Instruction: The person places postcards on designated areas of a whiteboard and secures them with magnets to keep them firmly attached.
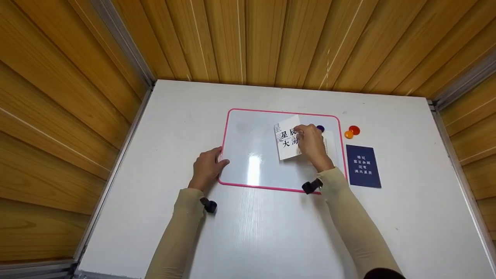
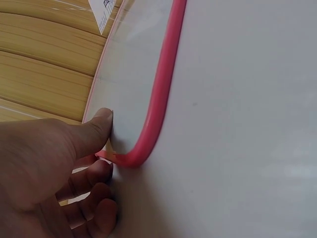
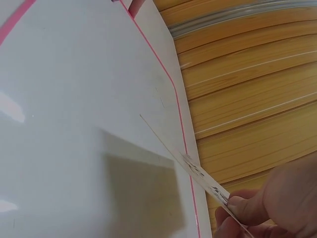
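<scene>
- From afar, I saw the left hand (image 1: 206, 169) grip the board (image 1: 248, 135), presumably steadying it.
- The right hand (image 1: 314, 145) pinched a card (image 1: 287, 139) one-sidedly, likely for control.

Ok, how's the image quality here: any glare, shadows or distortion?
Head: bright glare streak on the whiteboard, large print on the white card readable; right wrist: the white card casts a shadow on the whiteboard, glare patches at the left edge of the frame, metal rail looks bowed; left wrist: soft shadow beside the left hand.
</scene>
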Demonstrator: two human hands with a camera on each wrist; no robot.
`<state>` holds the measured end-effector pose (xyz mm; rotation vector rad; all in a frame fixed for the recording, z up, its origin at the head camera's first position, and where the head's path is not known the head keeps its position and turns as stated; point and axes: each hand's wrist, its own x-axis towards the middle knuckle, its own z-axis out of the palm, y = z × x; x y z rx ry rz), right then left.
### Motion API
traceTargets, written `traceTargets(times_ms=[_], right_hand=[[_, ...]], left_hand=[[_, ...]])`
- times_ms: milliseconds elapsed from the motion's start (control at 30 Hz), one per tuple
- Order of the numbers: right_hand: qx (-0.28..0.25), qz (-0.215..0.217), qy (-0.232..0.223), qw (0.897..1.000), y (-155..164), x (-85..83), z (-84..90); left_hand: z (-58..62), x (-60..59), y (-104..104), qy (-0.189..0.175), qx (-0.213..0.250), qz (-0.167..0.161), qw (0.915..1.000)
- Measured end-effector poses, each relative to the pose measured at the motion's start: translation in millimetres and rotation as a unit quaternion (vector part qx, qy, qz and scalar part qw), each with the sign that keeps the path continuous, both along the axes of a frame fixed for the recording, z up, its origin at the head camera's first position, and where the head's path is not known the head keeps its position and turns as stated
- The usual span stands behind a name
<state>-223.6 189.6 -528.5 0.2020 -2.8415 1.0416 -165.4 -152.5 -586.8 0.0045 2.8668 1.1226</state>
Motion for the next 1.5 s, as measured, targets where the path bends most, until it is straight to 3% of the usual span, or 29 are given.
traceTargets(times_ms=[433, 667, 967, 1300, 1500], right_hand=[[-0.003, 0.002, 0.011, 1.000, -10.4, -1.8, -8.7], [0.001, 0.001, -0.026, 1.000, -15.3, -2.7, -10.9], [0.041, -0.003, -0.038, 0.998, -18.5, -1.0, -13.7], [0.060, -0.013, -0.109, 0.992, -25.1, 3.2, -15.5], [0.075, -0.018, -0.109, 0.991, -28.1, 6.6, -19.4]], left_hand=[[-1.6, -0.5, 1.0, -0.005, -0.007, 0.007, 0.9999], [-1.8, -0.7, 1.3, -0.010, -0.008, 0.009, 0.9999], [-0.1, -0.7, 1.5, -0.010, -0.020, 0.002, 0.9998], [0.0, -0.2, 1.2, -0.012, -0.011, 0.005, 0.9999], [-0.2, -1.0, 0.4, -0.010, -0.012, 0.002, 0.9999]])
